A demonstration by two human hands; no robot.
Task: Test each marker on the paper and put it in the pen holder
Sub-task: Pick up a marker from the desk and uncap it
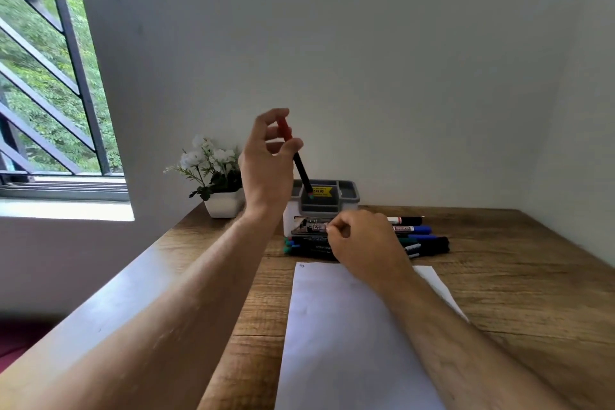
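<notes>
My left hand is raised above the table and pinches a black marker with a red cap, held tilted with its lower end over the grey pen holder. My right hand hovers with curled fingers over a pile of markers lying in front of the holder. Whether it holds one of them I cannot tell. A white sheet of paper lies on the wooden table nearer to me, partly under my right forearm.
A white pot with white flowers stands left of the holder, by the wall. The wooden table runs right and toward me. A barred window is at the far left.
</notes>
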